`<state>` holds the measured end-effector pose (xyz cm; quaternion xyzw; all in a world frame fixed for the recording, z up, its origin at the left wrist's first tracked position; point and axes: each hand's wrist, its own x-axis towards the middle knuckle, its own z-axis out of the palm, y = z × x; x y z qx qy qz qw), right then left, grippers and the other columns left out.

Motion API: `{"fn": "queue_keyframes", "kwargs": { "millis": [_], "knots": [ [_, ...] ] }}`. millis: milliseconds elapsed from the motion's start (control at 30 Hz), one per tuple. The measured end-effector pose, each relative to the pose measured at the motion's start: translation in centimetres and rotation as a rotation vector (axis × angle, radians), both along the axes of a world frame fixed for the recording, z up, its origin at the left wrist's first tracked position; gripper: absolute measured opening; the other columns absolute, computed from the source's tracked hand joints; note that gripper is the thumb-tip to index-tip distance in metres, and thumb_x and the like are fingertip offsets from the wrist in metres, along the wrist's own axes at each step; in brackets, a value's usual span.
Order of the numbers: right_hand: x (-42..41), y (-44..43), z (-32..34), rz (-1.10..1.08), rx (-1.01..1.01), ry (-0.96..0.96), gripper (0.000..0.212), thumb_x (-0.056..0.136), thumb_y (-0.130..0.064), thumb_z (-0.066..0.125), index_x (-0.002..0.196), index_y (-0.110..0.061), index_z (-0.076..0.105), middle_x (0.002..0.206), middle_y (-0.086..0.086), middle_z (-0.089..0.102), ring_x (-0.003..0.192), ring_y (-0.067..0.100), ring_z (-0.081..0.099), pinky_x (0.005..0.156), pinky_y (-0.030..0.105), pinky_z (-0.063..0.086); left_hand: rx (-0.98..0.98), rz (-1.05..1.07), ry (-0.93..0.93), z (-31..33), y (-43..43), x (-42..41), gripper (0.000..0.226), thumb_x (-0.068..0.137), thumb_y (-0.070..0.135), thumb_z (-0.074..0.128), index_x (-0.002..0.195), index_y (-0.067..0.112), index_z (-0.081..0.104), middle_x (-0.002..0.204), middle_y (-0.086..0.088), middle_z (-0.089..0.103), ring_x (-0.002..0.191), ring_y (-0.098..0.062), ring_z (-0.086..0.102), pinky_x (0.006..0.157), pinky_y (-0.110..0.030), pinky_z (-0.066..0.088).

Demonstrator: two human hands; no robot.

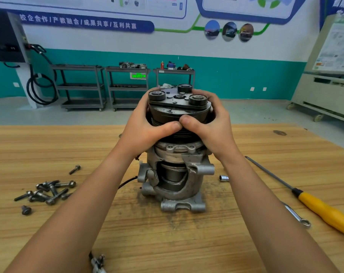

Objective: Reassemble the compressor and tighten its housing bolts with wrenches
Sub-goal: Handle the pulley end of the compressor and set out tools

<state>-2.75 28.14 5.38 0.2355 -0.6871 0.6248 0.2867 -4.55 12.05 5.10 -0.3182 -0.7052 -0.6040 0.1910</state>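
The compressor stands upright on the worktop. Left hand and right hand both curl around its black pulley. Judged heavy, rigid, greasy; grip the pulley rim firmly.

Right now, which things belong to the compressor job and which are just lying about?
Job: compressor, pulley gripped by left hand and right hand, bolts, wrench, socket.
Lying about: screwdriver, carts by the wall.
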Motion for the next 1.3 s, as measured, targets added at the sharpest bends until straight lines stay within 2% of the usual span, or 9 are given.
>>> {"fn": "queue_keyframes", "kwargs": {
  "millis": [133,233,500,667,800,867,967,1133,1300],
  "knots": [
    [0.0,0.1,-0.2,-0.006,-0.028,-0.005,0.06,0.051,-0.042,0.074,0.106,-0.027,0.054,0.105,-0.005,0.063,0.094,-0.001,0.062,0.081,0.016,0.047,-0.071,0.008,-0.021,0.5,0.0,-0.3,0.075,0.051,0.049,0.072,0.118,0.033,0.043,0.111,0.019,0.059,0.102,0.01,0.057,0.082,-0.009,0.044],
    [-0.1,0.2,-0.6,-0.026,-0.068,0.002,0.058,0.053,-0.043,0.072,0.105,-0.025,0.054,0.105,-0.003,0.062,0.092,-0.004,0.061,0.079,0.013,0.046,-0.121,0.023,-0.012,1.0,0.1,-0.4,0.063,0.052,0.052,0.072,0.109,0.041,0.049,0.103,0.024,0.063,0.099,0.009,0.058,0.08,-0.01,0.045],
    [-0.3,0.2,-0.6,-0.074,0.003,0.015,0.06,0.052,-0.048,0.073,0.106,-0.031,0.053,0.104,-0.011,0.063,0.097,0.002,0.062,0.085,0.019,0.047,-0.009,0.031,0.034,-0.2,0.3,-0.1,0.073,0.057,0.046,0.071,0.122,0.024,0.045,0.109,0.017,0.06,0.102,0.008,0.057,0.081,-0.008,0.043],
    [-0.1,0.2,-0.8,-0.088,0.004,0.014,0.059,0.053,-0.047,0.073,0.106,-0.032,0.052,0.101,-0.014,0.063,0.094,-0.003,0.061,0.083,0.017,0.047,-0.008,0.022,0.036,-0.4,0.3,-0.1,0.07,0.058,0.044,0.071,0.121,0.029,0.043,0.11,0.019,0.059,0.103,0.01,0.056,0.08,-0.007,0.043],
    [0.2,0.3,-0.1,-0.058,0.021,-0.035,0.063,0.051,-0.047,0.072,0.109,-0.03,0.053,0.107,-0.008,0.062,0.098,0.002,0.061,0.085,0.019,0.048,-0.026,0.023,0.023,0.4,0.2,0.0,0.069,0.053,0.046,0.073,0.115,0.036,0.044,0.108,0.02,0.059,0.101,0.011,0.057,0.08,-0.007,0.043],
    [0.4,0.3,0.1,-0.055,0.005,-0.045,0.065,0.05,-0.044,0.076,0.111,-0.032,0.053,0.106,-0.013,0.062,0.095,-0.004,0.061,0.08,0.013,0.047,-0.034,0.011,0.02,0.8,0.1,-0.3,0.071,0.051,0.045,0.074,0.115,0.035,0.045,0.108,0.02,0.059,0.1,0.011,0.058,0.079,-0.006,0.043],
    [0.3,0.2,0.2,-0.065,-0.014,-0.061,0.07,0.046,-0.04,0.081,0.111,-0.037,0.054,0.099,-0.02,0.064,0.093,-0.007,0.063,0.075,0.011,0.048,-0.027,-0.044,-0.033,0.9,-0.1,-1.0,0.074,0.047,0.042,0.074,0.115,0.035,0.046,0.11,0.015,0.061,0.101,0.005,0.06,0.081,-0.012,0.046],
    [0.4,-0.5,0.8,-0.124,-0.004,-0.103,0.083,0.044,-0.039,0.085,0.121,-0.032,0.056,0.108,-0.011,0.067,0.1,0.0,0.064,0.084,0.019,0.052,0.035,-0.133,-0.065,0.4,-0.7,-2.1,0.09,0.043,0.039,0.079,0.124,0.016,0.046,0.112,0.006,0.064,0.104,-0.007,0.063,0.083,-0.019,0.048],
    [1.1,-1.2,1.4,-0.212,-0.018,-0.079,0.086,0.039,-0.051,0.084,0.119,-0.037,0.055,0.109,-0.011,0.068,0.1,-0.002,0.063,0.088,0.024,0.053,-0.011,-0.219,-0.047,1.5,-0.8,-3.3,0.094,0.047,0.042,0.082,0.129,0.016,0.042,0.12,0.004,0.061,0.113,-0.011,0.059,0.088,-0.021,0.047]
  ]
}}
